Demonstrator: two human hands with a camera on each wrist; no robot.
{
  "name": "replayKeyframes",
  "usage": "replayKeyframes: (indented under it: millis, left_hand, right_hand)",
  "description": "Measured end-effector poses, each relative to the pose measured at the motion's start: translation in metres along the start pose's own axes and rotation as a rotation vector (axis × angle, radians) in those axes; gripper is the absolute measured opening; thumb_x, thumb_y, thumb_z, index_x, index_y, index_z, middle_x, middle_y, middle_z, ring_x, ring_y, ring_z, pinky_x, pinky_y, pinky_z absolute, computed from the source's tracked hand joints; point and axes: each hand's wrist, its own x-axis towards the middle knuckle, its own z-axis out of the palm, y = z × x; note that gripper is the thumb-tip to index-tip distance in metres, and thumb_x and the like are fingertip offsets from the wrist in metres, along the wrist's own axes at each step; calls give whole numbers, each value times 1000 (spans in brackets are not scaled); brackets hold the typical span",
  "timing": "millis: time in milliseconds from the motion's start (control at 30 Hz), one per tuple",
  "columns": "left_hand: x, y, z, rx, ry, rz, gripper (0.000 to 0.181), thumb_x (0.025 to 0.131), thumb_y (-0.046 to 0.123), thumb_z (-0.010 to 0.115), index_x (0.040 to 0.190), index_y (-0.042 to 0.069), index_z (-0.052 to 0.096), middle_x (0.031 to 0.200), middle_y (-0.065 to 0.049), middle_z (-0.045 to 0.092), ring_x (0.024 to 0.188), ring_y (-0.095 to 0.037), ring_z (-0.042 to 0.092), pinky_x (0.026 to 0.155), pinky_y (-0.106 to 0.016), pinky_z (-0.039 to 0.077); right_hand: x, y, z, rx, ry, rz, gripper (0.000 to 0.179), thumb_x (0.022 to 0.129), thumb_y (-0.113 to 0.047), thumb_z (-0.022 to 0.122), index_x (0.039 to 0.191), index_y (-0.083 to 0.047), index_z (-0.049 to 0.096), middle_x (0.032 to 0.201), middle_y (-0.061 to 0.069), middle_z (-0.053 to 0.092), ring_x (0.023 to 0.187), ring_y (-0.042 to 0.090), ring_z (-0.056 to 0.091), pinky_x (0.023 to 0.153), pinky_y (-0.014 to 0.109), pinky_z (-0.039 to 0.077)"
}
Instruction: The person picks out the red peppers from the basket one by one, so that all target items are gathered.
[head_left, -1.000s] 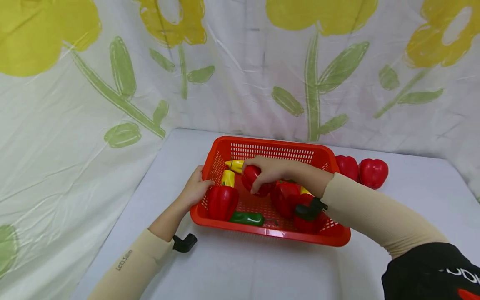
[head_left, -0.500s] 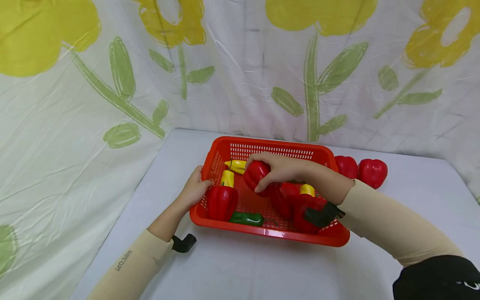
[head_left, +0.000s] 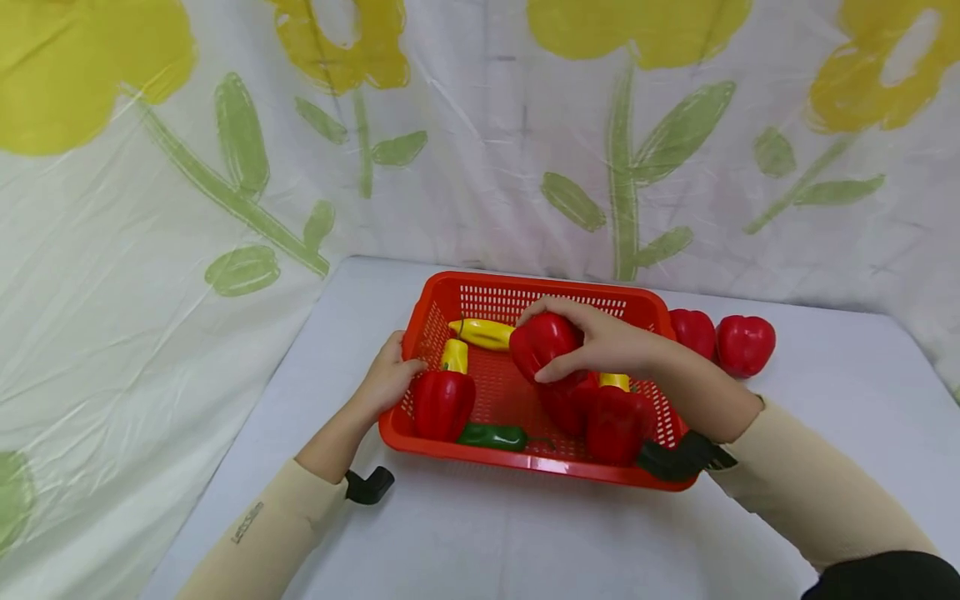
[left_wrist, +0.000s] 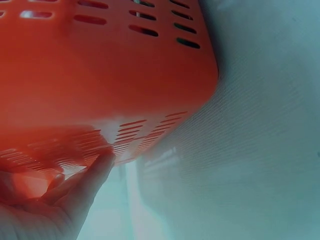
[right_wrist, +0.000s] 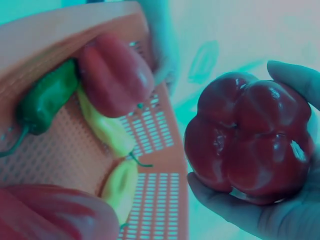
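Observation:
My right hand (head_left: 600,337) grips a red bell pepper (head_left: 546,342) above the middle of the red plastic basket (head_left: 540,473). In the right wrist view, fingers and thumb wrap the sides of that bell pepper (right_wrist: 247,137). At the basket's left end, my left hand (head_left: 388,375) holds the rim, thumb on top; the left wrist view shows its fingers (left_wrist: 85,185) against the slotted wall from outside. Inside the basket lie another red bell pepper (head_left: 444,407) at left, a green pepper (head_left: 491,436), yellow peppers (head_left: 486,333) and more red bell peppers (head_left: 618,427) at right.
Two red bell peppers (head_left: 746,346) sit on the white table (head_left: 525,542) just right of the basket. Behind the table hangs a white cloth (head_left: 480,167) printed with yellow flowers. A black wrist mount (head_left: 675,458) on the right sleeve overlaps the basket's near right corner.
My right hand has lifted the red bell pepper and carried it to the right, uncovering more of the yellow pepper at the back. The left hand has stayed on the rim.

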Motion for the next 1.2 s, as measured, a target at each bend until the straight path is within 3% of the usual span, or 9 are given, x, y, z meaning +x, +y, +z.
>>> replayKeyframes:
  millis: [500, 767, 1200]
  left_hand:
    - [-1, -1, 1, -3, 8, -3, 41, 92, 6, 43, 131, -1, 31, 126, -22, 48, 104, -29, 57, 81, -40, 56]
    - [1, 1, 2, -8, 9, -12, 42, 93, 7, 43, 132, 0, 30, 128, -21, 48, 104, -29, 56, 80, -41, 56]
    - [1, 0, 2, 6, 18, -6, 42, 92, 7, 44, 131, -1, 31, 127, -22, 48, 105, -29, 56, 80, -39, 56]
  right_hand:
    - [-50, 33, -7, 179, 116, -97, 60, 74, -13, 73, 125, -20, 43, 129, 11, 41, 119, 36, 40, 80, 44, 55]
    - [-73, 47, -8, 222, 172, -203, 56, 78, -6, 66, 126, -21, 43, 125, 5, 45, 115, 22, 46, 77, 40, 57]
    - [-97, 81, -11, 318, 242, -391, 64, 71, 8, 61, 128, -16, 45, 127, -1, 48, 112, 15, 51, 72, 37, 58]
